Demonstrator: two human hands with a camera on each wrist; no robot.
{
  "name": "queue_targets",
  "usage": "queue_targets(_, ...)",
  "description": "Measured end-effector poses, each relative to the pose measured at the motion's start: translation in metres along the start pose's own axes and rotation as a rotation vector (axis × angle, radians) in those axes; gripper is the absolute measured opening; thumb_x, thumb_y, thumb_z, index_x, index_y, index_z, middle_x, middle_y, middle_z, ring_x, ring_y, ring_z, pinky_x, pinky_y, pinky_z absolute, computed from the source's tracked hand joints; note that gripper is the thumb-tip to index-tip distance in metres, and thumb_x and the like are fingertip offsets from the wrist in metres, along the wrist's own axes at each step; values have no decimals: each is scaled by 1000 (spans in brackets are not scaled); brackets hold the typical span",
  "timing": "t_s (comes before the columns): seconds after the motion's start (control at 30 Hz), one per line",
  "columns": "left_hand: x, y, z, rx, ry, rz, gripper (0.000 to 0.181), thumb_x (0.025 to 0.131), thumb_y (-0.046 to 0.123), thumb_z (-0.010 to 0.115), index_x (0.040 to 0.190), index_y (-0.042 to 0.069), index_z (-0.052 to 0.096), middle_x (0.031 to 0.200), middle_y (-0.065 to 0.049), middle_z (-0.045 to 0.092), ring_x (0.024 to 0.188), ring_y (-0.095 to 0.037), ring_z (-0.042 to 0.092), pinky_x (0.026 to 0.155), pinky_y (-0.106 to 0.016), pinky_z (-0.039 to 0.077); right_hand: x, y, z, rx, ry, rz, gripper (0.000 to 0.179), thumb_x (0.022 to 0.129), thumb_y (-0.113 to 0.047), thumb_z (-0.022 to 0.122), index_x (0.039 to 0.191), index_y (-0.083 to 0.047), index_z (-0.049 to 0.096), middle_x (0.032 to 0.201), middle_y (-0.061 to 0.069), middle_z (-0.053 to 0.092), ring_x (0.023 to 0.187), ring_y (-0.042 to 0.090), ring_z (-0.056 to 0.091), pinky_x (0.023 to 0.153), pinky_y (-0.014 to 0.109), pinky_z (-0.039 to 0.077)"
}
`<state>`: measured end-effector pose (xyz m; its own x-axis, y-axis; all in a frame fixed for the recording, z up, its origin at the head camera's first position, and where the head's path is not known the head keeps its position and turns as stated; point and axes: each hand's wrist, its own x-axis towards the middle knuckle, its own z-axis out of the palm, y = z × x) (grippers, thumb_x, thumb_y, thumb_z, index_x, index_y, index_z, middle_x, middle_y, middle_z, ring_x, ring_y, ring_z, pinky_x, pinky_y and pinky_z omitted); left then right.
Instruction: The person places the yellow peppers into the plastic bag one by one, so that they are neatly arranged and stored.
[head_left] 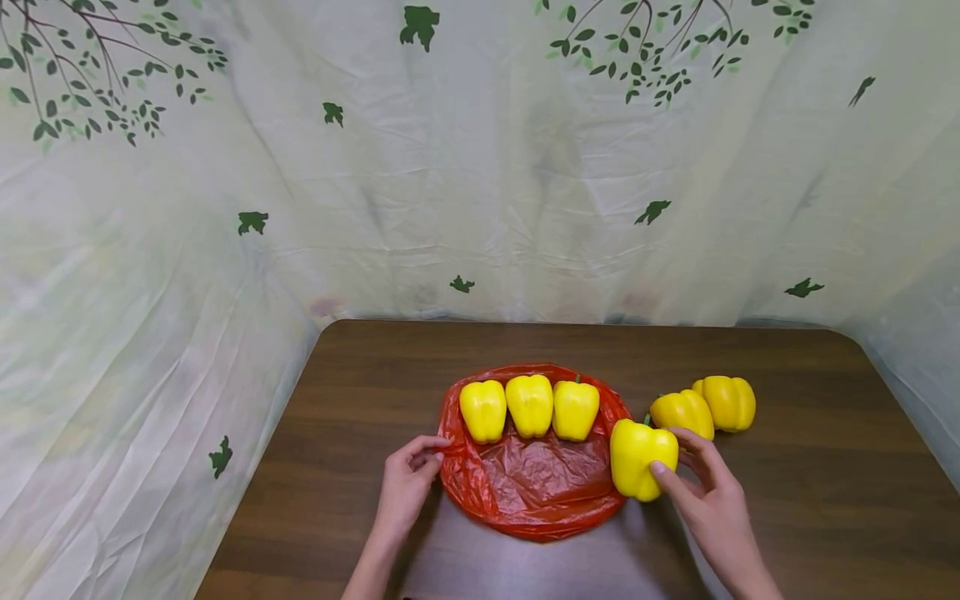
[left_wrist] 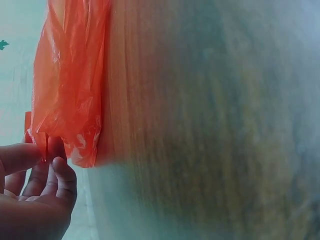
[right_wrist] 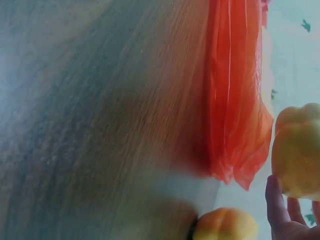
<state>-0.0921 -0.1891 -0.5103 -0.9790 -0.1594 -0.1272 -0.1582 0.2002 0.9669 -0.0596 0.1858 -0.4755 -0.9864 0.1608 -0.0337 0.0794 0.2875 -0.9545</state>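
A red plastic bag [head_left: 547, 517] lies spread on the table with its edge rolled into a round rim. Inside it, three yellow bell peppers stand in a row along the far side: the left pepper [head_left: 483, 412], the middle pepper [head_left: 529, 406] and the right pepper [head_left: 576, 411]. My left hand [head_left: 408, 479] pinches the bag's left rim between thumb and fingers, as the red plastic [left_wrist: 70, 90] in the left wrist view shows. With my right hand [head_left: 708, 492] I grip another yellow bell pepper [head_left: 643, 460], held up at the bag's right rim.
Two more yellow bell peppers, a nearer one [head_left: 682, 413] and a farther one [head_left: 726, 403], lie touching on the table right of the bag. The brown wooden table [head_left: 825, 500] has a leaf-printed cloth [head_left: 487, 167] hanging behind it and at its sides.
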Motion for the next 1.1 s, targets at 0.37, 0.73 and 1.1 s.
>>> queue_targets(0.37,-1,1,1,3,10,10,17,93,-3,62,102,5,74,95,-14,64,64,-23,51,53,-24,44,5,-6,13,-26,-80,-37,60,90,-38,71,139,-14,47,137,5,47,119,27,50,84,20,50)
queue_targets(0.73,-3,4,0,25,18,-23,18,94,-1,60,103,6,74,97,-12,65,70,-29,55,57,-27,47,7,-6,27,-12,-147,-74,59,87,-37,74,137,-16,49,134,3,50,118,28,53,87,33,53)
queue_targets(1.1,-17,42,1,36,9,-41,18,94,-5,57,103,-1,72,97,-16,65,75,-39,55,60,-30,49,16,-9,41,-28,-202,-140,57,84,-39,76,133,-23,53,130,5,55,111,28,60,82,33,54)
